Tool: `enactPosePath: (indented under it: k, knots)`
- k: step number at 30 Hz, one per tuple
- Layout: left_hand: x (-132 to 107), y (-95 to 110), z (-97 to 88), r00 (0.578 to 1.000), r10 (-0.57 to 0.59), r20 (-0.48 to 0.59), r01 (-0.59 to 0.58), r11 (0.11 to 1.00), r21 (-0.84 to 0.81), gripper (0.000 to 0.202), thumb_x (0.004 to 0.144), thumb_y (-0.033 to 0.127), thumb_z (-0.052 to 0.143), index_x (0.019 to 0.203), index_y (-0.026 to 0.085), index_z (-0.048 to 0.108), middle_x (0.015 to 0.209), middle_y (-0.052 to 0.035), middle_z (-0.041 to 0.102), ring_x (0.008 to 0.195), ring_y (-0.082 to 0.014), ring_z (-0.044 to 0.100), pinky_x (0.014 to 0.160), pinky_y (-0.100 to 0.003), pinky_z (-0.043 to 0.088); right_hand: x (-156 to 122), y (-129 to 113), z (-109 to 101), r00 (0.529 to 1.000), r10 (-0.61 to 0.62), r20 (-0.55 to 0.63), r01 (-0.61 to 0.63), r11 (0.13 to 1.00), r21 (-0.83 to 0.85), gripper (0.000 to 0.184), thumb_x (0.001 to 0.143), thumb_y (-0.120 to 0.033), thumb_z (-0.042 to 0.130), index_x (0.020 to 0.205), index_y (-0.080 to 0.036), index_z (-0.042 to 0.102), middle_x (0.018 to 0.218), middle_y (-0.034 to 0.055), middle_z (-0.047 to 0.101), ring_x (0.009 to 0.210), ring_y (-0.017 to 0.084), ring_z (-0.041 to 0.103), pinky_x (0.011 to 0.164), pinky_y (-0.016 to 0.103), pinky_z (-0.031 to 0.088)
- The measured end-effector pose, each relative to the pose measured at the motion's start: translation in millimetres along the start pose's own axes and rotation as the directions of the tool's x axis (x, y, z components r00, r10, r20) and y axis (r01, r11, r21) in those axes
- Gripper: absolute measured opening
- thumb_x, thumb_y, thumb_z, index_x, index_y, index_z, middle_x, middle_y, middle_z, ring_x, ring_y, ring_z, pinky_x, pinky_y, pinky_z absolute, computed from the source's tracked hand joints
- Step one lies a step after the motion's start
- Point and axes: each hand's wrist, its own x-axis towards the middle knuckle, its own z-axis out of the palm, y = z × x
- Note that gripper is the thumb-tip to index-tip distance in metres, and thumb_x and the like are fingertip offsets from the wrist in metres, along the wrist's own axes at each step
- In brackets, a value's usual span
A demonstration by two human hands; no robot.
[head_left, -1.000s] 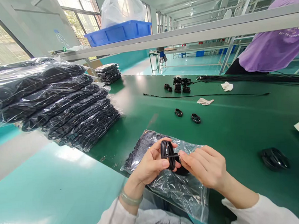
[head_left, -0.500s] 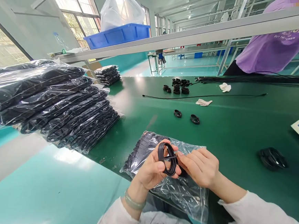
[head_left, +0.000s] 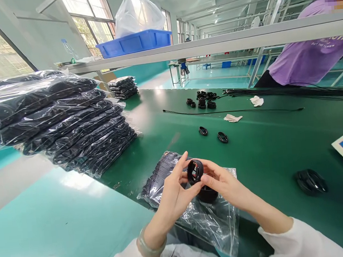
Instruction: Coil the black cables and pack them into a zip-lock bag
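Observation:
Both my hands meet over a clear plastic bag [head_left: 208, 220] lying on the green table [head_left: 268, 148]. Between them is a small black coiled cable [head_left: 195, 171], wound into a ring. My left hand [head_left: 176, 191] grips it from the left with fingers partly stretched upward. From the right, my right hand [head_left: 223, 182] pinches the same coil. A second dark coil [head_left: 206, 194] lies on the bag just below my hands. The bag's far end holds a bundle of black ties [head_left: 160, 175].
A tall stack of bagged black cables [head_left: 58, 117] stands at the left. Loose black coils [head_left: 222, 137], a long black strand [head_left: 232, 110] and a pile of coils [head_left: 310, 181] lie on the table. A person in a purple shirt [head_left: 308, 58] works at the far right.
The coil has turned from flat and upright to end-on between my hands and looks more tightly gathered. My left fingers have opened upward a little. My view has shifted slightly downward.

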Motion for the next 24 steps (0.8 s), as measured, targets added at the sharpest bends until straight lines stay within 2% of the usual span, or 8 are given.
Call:
enactPosePath:
  k: [3,8,12,15,18,20,22,24]
  knots:
    - [-3.0,2.9,0.1,0.999,-0.01,0.035,0.009,1.0,0.029,0.086,0.079,0.028,0.08,0.153,0.034,0.037,0.136,-0.0072,0.063,0.102,-0.0237,0.07,0.091,-0.04,0.056,3.1,9.1,-0.5,1.0,0.02,-0.008,-0.019,0.991,0.135,0.079,0.087,-0.059,0.069,0.153,-0.033,0.035,0.152,0.0108,0.048,0.129,0.026,0.056,0.109,0.047,0.045]
    - [-6.6,7.7,-0.6,0.99,-0.026,0.139,0.027,1.0,-0.001,0.102,0.076,0.028,0.083,0.158,0.035,0.023,0.131,-0.0076,0.066,0.106,-0.0254,0.07,0.099,-0.045,0.054,7.2,2.8,-5.0,0.991,-0.017,0.132,-0.02,0.961,0.276,0.065,0.081,-0.062,0.073,0.136,-0.031,0.058,0.148,0.0089,0.053,0.133,0.029,0.054,0.112,0.051,0.043]
    - [-2.4,9.0,-10.0,0.986,0.004,0.166,-0.006,1.0,0.013,0.12,0.066,0.03,0.091,0.158,0.04,0.016,0.159,-0.0107,0.037,0.126,-0.0317,0.06,0.109,-0.05,0.047,3.1,-17.6,-21.0,0.995,-0.091,-0.026,0.095,0.969,0.228,0.063,0.083,-0.066,0.068,0.134,-0.029,0.055,0.144,0.0113,0.057,0.129,0.029,0.058,0.103,0.047,0.051]
    - [0.9,-1.7,-18.3,0.965,-0.012,0.261,-0.032,0.986,0.163,0.11,0.067,0.031,0.09,0.156,0.038,0.026,0.166,-0.0084,0.024,0.145,-0.0359,0.039,0.12,-0.053,0.031,-5.5,-29.3,-32.4,0.988,-0.08,-0.133,0.087,0.995,0.049,0.062,0.088,-0.058,0.067,0.137,-0.028,0.045,0.124,0.0109,0.068,0.107,0.024,0.069,0.09,0.042,0.057]
    - [0.4,-23.3,-17.6,0.92,-0.11,0.377,0.045,0.983,0.178,0.112,0.07,0.027,0.086,0.159,0.034,0.018,0.166,-0.0112,0.024,0.147,-0.0354,0.036,0.121,-0.055,0.029,-13.5,-25.0,-27.2,0.974,-0.095,-0.204,0.011,0.926,-0.378,0.049,0.082,-0.047,0.079,0.118,-0.025,0.054,0.107,0.0066,0.073,0.094,0.024,0.069,0.081,0.039,0.056]
    - [-1.3,-38.7,-12.4,0.906,-0.143,0.398,0.093,0.986,0.142,0.117,0.07,0.021,0.083,0.161,0.031,0.01,0.166,-0.0144,0.023,0.144,-0.0345,0.041,0.119,-0.054,0.032,-16.6,-12.0,-15.9,0.971,-0.189,-0.146,0.054,0.769,-0.636,0.04,0.079,-0.039,0.083,0.106,-0.024,0.059,0.101,0.0063,0.073,0.091,0.026,0.068,0.081,0.042,0.054]
    - [-2.9,-51.2,-6.5,0.905,-0.139,0.402,0.106,0.989,0.105,0.113,0.073,0.017,0.078,0.161,0.028,0.009,0.164,-0.0164,0.028,0.141,-0.0331,0.046,0.117,-0.053,0.035,-19.1,5.2,-5.0,0.966,-0.259,-0.02,0.157,0.641,-0.751,0.036,0.081,-0.033,0.082,0.108,-0.022,0.061,0.105,0.008,0.073,0.094,0.028,0.068,0.084,0.046,0.053]
    - [-3.9,-59.5,-2.2,0.906,-0.116,0.407,0.09,0.993,0.082,0.1,0.079,0.018,0.072,0.16,0.025,0.014,0.159,-0.0162,0.037,0.137,-0.0308,0.049,0.116,-0.052,0.038,-22.4,21.7,0.5,0.962,-0.269,0.041,0.211,0.641,-0.738,0.044,0.084,-0.031,0.079,0.121,-0.023,0.057,0.12,0.0106,0.07,0.108,0.029,0.066,0.091,0.048,0.053]
